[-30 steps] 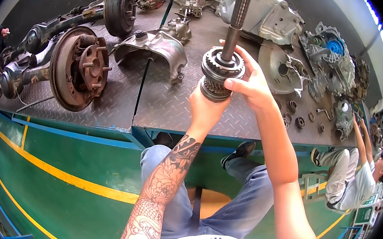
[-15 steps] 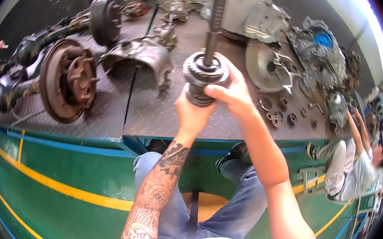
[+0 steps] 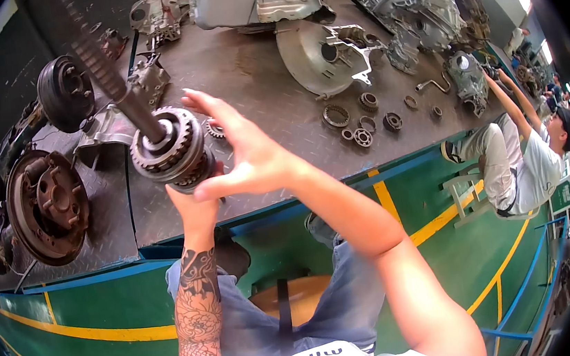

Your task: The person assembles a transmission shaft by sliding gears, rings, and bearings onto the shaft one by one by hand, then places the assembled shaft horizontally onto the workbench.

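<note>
A steel gear shaft [image 3: 125, 101] with a stack of toothed gears [image 3: 169, 148] on it is held up over the bench, its long splined end tilted to the upper left. My left hand [image 3: 195, 212] is wrapped round the lower end of the gear stack, its fingers mostly hidden behind. My right hand [image 3: 245, 158] is just right of the gears, fingers stretched apart and thumb by the stack's lower edge; whether the thumb touches is hard to tell. A small toothed ring [image 3: 214, 128] shows between the gears and my right fingers; whether it lies on the bench is unclear.
The metal bench [image 3: 258, 122] carries bearings and rings [image 3: 362, 136], a bent wrench [image 3: 433, 84], a bell-shaped housing [image 3: 310, 57], gearbox casings [image 3: 413, 11] and a rusty brake drum [image 3: 48, 206] on an axle. At right, a seated co-worker [image 3: 530, 166] handles a casing.
The gear shaft has shifted left and tilts more to the left. My right hand has opened away from the gears, while my left hand keeps hold. The view has turned rightward.
</note>
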The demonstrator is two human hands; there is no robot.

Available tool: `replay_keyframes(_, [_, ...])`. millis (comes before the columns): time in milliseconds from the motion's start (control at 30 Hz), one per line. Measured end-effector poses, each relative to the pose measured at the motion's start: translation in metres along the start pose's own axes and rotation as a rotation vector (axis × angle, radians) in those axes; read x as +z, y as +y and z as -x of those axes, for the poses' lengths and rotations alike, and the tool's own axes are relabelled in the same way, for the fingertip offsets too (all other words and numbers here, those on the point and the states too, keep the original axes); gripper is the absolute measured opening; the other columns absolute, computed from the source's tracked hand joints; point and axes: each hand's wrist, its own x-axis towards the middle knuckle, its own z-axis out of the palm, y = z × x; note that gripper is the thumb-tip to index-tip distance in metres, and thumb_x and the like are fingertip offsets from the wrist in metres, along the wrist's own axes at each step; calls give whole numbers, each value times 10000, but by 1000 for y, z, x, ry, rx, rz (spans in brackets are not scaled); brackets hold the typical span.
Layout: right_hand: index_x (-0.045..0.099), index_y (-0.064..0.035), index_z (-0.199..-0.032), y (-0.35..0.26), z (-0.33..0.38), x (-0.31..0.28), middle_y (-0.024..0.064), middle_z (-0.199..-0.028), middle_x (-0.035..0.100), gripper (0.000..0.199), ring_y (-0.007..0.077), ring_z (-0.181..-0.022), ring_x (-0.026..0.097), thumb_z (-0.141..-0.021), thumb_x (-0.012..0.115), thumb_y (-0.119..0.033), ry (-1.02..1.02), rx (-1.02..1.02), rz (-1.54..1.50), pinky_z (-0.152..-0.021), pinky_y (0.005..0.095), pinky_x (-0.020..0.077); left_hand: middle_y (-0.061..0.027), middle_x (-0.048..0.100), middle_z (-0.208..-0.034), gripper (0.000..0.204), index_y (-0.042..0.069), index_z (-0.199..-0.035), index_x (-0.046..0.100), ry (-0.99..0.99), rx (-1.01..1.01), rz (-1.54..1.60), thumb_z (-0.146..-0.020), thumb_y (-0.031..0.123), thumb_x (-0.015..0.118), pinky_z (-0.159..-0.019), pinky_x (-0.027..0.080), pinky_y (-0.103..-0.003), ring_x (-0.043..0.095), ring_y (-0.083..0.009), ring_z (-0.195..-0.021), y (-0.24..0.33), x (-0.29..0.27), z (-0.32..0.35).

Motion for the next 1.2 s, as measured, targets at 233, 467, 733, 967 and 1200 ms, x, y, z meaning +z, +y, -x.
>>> replay_keyframes(233, [807, -28, -1041, 52, 56, -91, -3, -771, 730, 174, 44, -586, 615, -983, 742, -179, 264, 541, -4, -537, 231, 495, -31, 687, -1050, 417, -1, -1165, 667, -45, 46, -178, -798, -1, 865, -864, 545, -301, 654, -127, -920, -9, -19, -1])
replay_keyframes(467, [575, -7, -1465, 85, 119, -165, 82, -916, 768, 565, 128, -743, 715, -927, 746, -33, 346, 508, 14, -689, 246, 566, -42, 715, -1063, 429, -3, -1164, 665, -61, 17, -77, -787, 11, 868, -875, 555, -320, 679, -132, -941, -14, -13, -1])
replay_keyframes(733, [644, -47, -1373, 101, 101, -105, 86, -877, 775, 515, 117, -706, 703, -890, 805, -123, 94, 514, 355, -661, 278, 557, -52, 727, -1049, 394, 0, -1130, 681, -40, 28, -15, -782, -11, 866, -866, 568, -316, 694, -138, -941, -9, -10, -3])
replay_keyframes(967, [547, -91, -1479, 125, 34, -24, 244, -1534, 491, 796, 426, -1406, 482, -772, 874, -256, -60, 277, 578, -1164, 479, 427, -62, 723, -1103, 485, -4, -1202, 663, -42, 56, -5, -761, -55, 858, -892, 574, -316, 697, -147, -992, -3, 1, -3])
replay_keyframes(1200, [502, -105, -1521, 152, -9, 23, 262, -1411, 582, 911, 424, -1339, 545, -757, 854, -454, -120, 568, 680, -1120, 527, 451, -76, 683, -1221, 622, 9, -1310, 594, -98, 98, -90, -755, -32, 873, -971, 556, -335, 674, -163, -1090, -4, -7, 0])
